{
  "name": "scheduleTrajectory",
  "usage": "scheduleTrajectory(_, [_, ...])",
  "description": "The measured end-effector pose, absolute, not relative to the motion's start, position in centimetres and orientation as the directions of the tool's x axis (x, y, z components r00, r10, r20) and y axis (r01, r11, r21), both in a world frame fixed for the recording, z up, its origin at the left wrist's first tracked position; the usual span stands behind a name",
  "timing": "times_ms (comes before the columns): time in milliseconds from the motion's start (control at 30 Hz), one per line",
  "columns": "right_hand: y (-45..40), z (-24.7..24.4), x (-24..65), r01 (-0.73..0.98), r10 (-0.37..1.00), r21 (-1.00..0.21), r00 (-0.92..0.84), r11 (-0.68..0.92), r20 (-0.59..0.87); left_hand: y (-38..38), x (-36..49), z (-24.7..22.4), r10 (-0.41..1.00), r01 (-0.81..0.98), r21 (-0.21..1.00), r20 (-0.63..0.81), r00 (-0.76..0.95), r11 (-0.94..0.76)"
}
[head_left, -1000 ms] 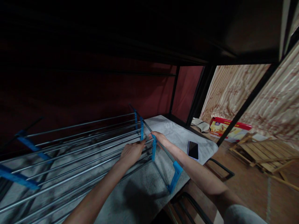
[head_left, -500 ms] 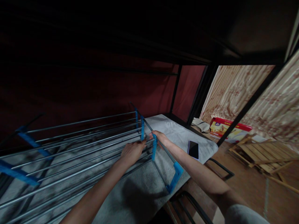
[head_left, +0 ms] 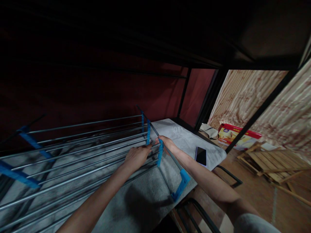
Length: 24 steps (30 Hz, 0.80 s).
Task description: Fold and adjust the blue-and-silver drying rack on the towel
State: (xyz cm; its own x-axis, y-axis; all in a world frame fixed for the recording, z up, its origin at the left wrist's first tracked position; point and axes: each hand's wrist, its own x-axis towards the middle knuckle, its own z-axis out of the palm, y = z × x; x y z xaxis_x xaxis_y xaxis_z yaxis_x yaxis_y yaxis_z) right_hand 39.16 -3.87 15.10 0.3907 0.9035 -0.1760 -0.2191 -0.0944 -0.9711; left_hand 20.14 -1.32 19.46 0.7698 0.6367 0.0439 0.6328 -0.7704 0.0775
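A rack of grey metal rods with blue plastic brackets lies across the grey blanket. My left hand is closed on one of the rods, near their right ends. Just right of it, my right hand grips the end bar beside the top of a blue bracket; its fingers are partly hidden behind the bar and bracket. A blue corner piece sits at the near end of that bar. More blue brackets hold the rods at the far left.
A phone lies on the blanket right of my right forearm. Black frame posts and a dark red wall stand behind. On the floor at right are a red and yellow box and a folded wooden item.
The left end of the rack appears slightly higher in view. My left hand has shifted slightly left; my right hand stays on the end bar.
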Motion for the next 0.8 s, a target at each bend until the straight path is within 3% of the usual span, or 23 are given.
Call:
scheduleTrajectory(600, [-3.9,14.9,38.5,-0.192,0.911,-0.978,0.384,-0.077,-0.147,-1.2,19.1,19.8,0.616,0.614,0.068,0.018,0.787,-0.786])
scheduleTrajectory(800, [-4.0,15.3,38.1,-0.212,0.903,-0.967,0.373,-0.140,-0.212,-1.4,18.8,19.5,0.610,0.608,0.056,0.033,0.792,-0.792])
